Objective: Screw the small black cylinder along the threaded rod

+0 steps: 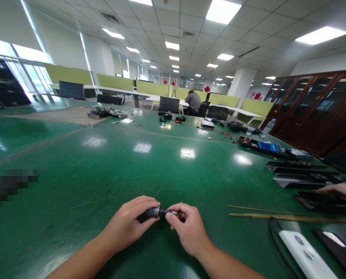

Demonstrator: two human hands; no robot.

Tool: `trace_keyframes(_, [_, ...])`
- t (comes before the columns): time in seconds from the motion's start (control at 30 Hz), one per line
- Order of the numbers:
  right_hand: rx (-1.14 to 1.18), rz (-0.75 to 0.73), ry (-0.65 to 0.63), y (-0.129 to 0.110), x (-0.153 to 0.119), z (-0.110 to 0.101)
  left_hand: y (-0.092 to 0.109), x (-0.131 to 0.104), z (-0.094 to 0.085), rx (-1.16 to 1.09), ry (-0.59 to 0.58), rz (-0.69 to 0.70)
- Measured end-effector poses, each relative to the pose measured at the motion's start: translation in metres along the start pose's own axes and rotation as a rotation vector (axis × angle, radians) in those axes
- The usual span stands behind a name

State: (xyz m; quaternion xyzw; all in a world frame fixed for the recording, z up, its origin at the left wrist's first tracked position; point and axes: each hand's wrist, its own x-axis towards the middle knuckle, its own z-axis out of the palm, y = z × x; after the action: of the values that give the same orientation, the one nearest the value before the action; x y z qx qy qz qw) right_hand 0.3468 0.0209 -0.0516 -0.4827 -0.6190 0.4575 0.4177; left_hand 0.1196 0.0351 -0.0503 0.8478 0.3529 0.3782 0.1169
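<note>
A small dark cylindrical part (pixel 153 212) with a thinner, ridged shaft lies sideways between my hands, low over the green table (pixel 126 174). My left hand (pixel 132 219) grips its thick body between thumb and fingers. On the other end, the fingertips of my right hand (pixel 189 226) pinch the thin shaft, whose metallic tip shows beside the thumb. The part is too small to name its exact kind.
Thin brass-coloured rods (pixel 257 216), a white power strip (pixel 305 252) and a dark phone (pixel 340 248) lie at right. Another person's hand (pixel 341 190) touches a black tray-like piece (pixel 321 202). Black metal channels (pixel 300 180) and a bottle (pixel 268 127) stand beyond.
</note>
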Motion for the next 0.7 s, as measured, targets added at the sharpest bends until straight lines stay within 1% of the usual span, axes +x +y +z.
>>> trace_keyframes(0.33, [0.067, 0.015, 0.016, 0.004, 0.001, 0.0009, -0.0034, -0.0004, 0.0004, -0.001, 0.016, -0.016])
trace_keyframes(0.7, [0.069, 0.004, 0.021, 0.0035, -0.0006, -0.0006, -0.0025, 0.0009, -0.0026, 0.016, 0.037, 0.002])
